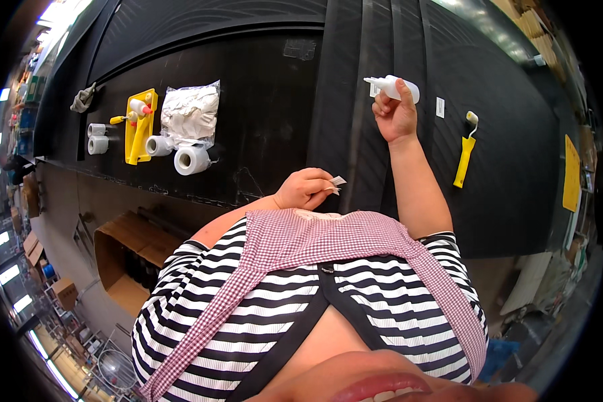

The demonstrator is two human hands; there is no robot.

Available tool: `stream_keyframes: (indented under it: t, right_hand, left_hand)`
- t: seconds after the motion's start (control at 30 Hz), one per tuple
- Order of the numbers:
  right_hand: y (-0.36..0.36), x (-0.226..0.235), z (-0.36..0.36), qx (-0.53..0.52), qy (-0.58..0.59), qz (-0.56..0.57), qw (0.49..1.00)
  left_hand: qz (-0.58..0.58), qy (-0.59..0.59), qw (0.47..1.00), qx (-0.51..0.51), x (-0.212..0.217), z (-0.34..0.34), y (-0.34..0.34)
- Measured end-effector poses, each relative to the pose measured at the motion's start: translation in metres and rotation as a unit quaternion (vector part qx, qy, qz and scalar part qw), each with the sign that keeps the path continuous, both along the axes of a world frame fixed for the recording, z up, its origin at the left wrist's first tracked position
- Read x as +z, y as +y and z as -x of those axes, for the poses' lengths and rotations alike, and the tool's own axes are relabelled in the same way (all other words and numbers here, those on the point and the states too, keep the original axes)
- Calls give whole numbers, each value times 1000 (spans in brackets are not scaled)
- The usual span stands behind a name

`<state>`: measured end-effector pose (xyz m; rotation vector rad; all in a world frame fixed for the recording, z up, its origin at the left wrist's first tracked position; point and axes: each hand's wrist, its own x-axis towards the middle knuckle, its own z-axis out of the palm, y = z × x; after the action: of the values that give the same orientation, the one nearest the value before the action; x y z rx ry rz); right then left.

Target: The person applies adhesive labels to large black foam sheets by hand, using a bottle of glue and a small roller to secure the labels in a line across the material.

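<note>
Up high, right hand [395, 115] grips a white bottle [394, 87] — left hand [308, 189] pinches a small white label [338, 181].

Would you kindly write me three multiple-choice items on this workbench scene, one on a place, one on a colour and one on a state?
1. Where does the yellow-handled roller lie?
A. to the right of the right hand
B. inside the cardboard box
C. on the yellow tray

2. What colour is the squeeze bottle?
A. red
B. white
C. green

3. How does the left hand stand?
A. flat and open on the bench
B. fingers pinched on a small white scrap
C. gripping a tape roll

Answers:
1 A, the roller rests on the black surface beyond that hand.
2 B, the bottle and its nozzle show white.
3 B, the scrap sits between the fingertips.
</note>
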<state>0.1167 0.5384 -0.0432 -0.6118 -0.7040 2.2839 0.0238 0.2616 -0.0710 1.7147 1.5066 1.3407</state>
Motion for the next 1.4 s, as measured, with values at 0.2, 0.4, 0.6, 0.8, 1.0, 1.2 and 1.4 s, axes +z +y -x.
stream_keyframes:
  t: [0.2,0.4,0.6,0.8,1.0,1.2,1.4]
  right_hand:
    - [10,2,7,0,-27,-13,1000]
    - [23,1,25,-38,-181,-119,975]
    - [16,-15,47,-51,-236,-276,930]
    - [19,-31,58,-83,-271,-404,870]
    - [19,-33,61,-81,-278,-410,865]
    - [15,-34,60,-78,-282,-403,867]
    - [20,-37,62,-80,-280,-401,869]
  left_hand:
    - [-7,8,1000,1,-2,1,-1]
    - [-12,2,1000,16,-2,3,2]
    - [-6,15,1000,13,-3,3,1]
    - [13,12,1000,12,-1,4,3]
    - [12,3,1000,23,1,1,3]
    - [15,-14,1000,13,-1,2,2]
    - [15,-4,1000,12,0,3,2]
